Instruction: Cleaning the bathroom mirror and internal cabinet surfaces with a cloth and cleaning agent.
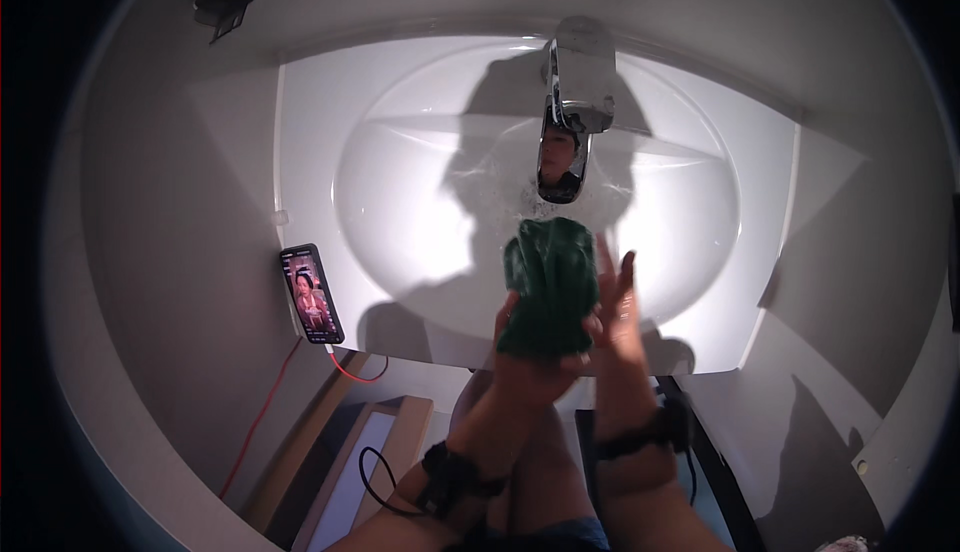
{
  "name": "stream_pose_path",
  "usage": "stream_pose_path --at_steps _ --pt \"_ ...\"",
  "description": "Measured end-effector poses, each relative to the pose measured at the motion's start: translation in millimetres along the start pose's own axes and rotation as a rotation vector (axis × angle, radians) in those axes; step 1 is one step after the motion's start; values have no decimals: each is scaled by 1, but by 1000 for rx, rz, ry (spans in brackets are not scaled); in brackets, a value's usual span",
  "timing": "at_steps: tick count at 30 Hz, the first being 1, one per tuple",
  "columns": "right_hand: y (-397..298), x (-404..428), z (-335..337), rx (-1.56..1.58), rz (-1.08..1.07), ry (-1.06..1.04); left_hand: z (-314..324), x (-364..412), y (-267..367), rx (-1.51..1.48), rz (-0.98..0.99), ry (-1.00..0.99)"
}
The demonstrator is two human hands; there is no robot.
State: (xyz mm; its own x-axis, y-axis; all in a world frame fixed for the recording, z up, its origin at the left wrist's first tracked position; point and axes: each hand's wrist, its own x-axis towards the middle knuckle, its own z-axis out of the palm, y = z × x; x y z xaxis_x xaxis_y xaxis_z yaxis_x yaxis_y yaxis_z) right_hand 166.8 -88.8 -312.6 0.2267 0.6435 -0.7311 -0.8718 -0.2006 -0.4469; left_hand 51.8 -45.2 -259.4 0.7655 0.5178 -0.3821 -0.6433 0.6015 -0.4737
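A bunched green cloth, which looks wet, is held above the near part of a white washbasin. My left hand grips it from below, its fingers largely hidden by the folds. My right hand is beside the cloth's right side, slightly blurred, with some fingers extended upward; a few fingertips are near or against the cloth. Just beyond the cloth is a chrome faucet with a shiny front that reflects a face. Both wrists wear dark straps.
A lit phone rests at the basin's left front corner, with a red cable plugged in and hanging down. Walls flank the basin. A dark holder is on the wall at upper left. Boxes stand below the basin's front edge.
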Motion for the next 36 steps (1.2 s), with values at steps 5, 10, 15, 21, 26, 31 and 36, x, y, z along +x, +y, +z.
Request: stream_pose_path --at_steps 5,10,15,21,26,31,36 --pt "17 14 29 467 -32 -433 14 -13 -38 -234 -125 -32" --pt "-17 22 28 570 -128 -580 2 -34 -18 -84 -193 90" --pt "-65 32 -6 -750 -355 -476 13 -32 6 412 -341 214" --pt "-66 53 40 -593 33 -127 5 32 30 1530 -219 212" --pt "-21 92 14 -1583 -187 34 -35 59 32 2262 -453 436" --pt "5 72 12 -1772 -342 298 -48 49 25 2334 -469 666" --pt "-22 42 17 -1620 -266 185 -51 39 23 2262 -321 583"
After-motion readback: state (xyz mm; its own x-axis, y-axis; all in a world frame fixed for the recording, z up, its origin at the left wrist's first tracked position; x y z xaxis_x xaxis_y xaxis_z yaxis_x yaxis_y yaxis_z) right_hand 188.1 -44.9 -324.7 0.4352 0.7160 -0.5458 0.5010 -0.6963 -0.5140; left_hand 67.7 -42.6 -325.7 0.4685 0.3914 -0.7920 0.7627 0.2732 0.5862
